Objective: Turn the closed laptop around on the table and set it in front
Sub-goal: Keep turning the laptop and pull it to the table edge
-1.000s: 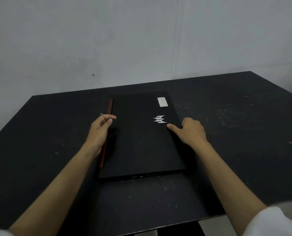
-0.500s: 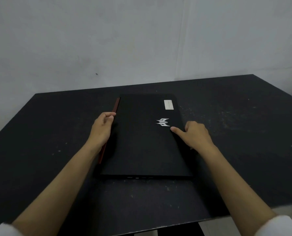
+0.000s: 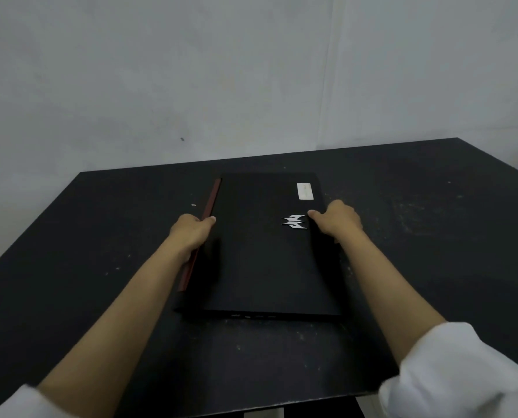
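Fingers (image 3: 318,213) of both hands curled over closed laptop (image 3: 260,260) edges.

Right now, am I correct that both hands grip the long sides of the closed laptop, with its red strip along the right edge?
Not quite: the head view shows the red strip along the left edge, under the left hand. The rest holds: both hands, the right hand included, grip the long sides of the closed laptop.
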